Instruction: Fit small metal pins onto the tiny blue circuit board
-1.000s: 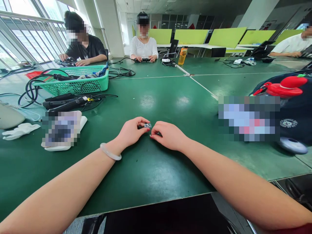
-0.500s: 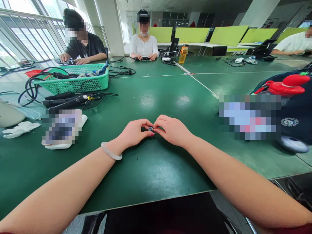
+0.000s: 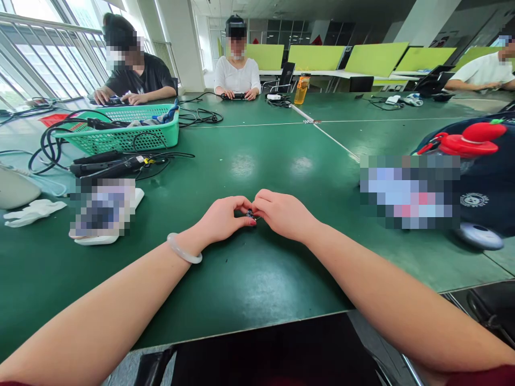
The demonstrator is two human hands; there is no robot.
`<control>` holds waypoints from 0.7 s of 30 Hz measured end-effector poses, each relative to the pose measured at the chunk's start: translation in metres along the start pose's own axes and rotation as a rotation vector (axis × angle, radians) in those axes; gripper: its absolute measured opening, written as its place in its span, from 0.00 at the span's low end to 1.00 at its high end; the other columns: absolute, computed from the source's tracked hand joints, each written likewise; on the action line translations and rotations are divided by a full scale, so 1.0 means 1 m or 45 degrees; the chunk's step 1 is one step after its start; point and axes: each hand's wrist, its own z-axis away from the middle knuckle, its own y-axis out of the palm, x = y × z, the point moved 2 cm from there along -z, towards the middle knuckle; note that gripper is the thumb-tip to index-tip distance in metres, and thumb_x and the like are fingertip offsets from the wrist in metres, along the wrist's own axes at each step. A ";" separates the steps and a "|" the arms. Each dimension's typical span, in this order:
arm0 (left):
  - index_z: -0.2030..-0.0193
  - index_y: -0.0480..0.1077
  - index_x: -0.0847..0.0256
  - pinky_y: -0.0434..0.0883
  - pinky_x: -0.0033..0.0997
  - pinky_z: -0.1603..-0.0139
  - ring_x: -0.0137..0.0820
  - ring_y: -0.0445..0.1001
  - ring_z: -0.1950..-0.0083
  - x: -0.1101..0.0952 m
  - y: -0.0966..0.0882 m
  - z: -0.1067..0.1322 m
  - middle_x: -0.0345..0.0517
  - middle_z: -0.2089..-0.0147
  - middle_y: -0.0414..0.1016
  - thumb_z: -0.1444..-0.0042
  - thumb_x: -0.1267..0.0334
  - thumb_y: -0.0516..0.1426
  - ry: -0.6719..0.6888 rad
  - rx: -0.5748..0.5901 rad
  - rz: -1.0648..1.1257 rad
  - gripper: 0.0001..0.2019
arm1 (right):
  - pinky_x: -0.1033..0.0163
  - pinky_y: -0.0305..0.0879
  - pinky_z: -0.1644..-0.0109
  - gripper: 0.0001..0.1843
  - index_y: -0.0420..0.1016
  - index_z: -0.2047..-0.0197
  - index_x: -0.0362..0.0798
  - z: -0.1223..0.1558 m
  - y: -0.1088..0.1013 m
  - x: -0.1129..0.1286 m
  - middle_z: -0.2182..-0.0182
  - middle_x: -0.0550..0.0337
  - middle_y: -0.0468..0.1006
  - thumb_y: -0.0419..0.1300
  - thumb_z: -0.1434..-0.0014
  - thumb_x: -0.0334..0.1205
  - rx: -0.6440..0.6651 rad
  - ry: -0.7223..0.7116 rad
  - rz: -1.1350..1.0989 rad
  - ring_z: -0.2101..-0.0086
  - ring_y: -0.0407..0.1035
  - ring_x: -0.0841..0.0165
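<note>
My left hand (image 3: 223, 220) and my right hand (image 3: 284, 214) meet at the middle of the green table (image 3: 257, 268), fingertips touching. Both pinch a small dark electronic part (image 3: 251, 215) between them; most of it is hidden by the fingers. A pale bangle sits on my left wrist. Both forearms rest low over the table's near edge.
A green basket (image 3: 120, 134) with cables stands at the back left, black tools (image 3: 104, 166) before it. White gloves (image 3: 32, 210) lie far left. A dark bag with a red-lidded bottle (image 3: 470, 139) sits at right. Three people sit at the far tables.
My right hand has lifted and closed in on my left, so the small part that showed between the fingers is now nearly covered. Little moved in the last half second.
</note>
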 end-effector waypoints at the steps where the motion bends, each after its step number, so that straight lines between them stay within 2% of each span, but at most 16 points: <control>1: 0.64 0.72 0.55 0.67 0.34 0.56 0.32 0.74 0.61 0.000 0.000 0.000 0.38 0.63 0.77 0.53 0.58 0.60 0.004 0.001 0.002 0.10 | 0.66 0.52 0.71 0.09 0.71 0.62 0.46 0.000 0.000 0.000 0.65 0.58 0.69 0.49 0.38 0.34 -0.002 -0.009 0.009 0.71 0.63 0.72; 5: 0.64 0.72 0.56 0.67 0.33 0.57 0.32 0.74 0.61 -0.001 -0.001 0.001 0.37 0.64 0.77 0.53 0.57 0.60 0.011 -0.001 0.016 0.09 | 0.66 0.52 0.71 0.08 0.71 0.63 0.47 0.000 0.000 0.001 0.65 0.58 0.70 0.50 0.39 0.32 0.000 -0.006 0.003 0.71 0.63 0.71; 11: 0.63 0.73 0.55 0.67 0.34 0.56 0.33 0.74 0.60 0.001 -0.001 0.000 0.39 0.63 0.77 0.53 0.57 0.60 -0.026 -0.038 0.018 0.10 | 0.66 0.55 0.68 0.09 0.71 0.65 0.47 0.001 -0.003 -0.001 0.64 0.59 0.71 0.51 0.39 0.32 -0.043 0.108 -0.151 0.70 0.64 0.72; 17: 0.60 0.73 0.57 0.68 0.33 0.58 0.34 0.74 0.61 0.020 -0.006 -0.006 0.42 0.65 0.76 0.55 0.56 0.61 -0.242 -0.261 0.015 0.14 | 0.67 0.57 0.67 0.04 0.74 0.66 0.50 0.002 0.005 -0.003 0.65 0.63 0.72 0.58 0.43 0.38 0.147 0.092 -0.220 0.69 0.65 0.73; 21: 0.61 0.73 0.56 0.68 0.33 0.59 0.33 0.74 0.62 0.025 -0.006 -0.007 0.41 0.66 0.76 0.55 0.55 0.61 -0.254 -0.253 0.022 0.15 | 0.67 0.57 0.67 0.05 0.75 0.67 0.50 0.001 0.007 -0.002 0.65 0.62 0.72 0.58 0.43 0.38 0.233 0.102 -0.217 0.70 0.66 0.73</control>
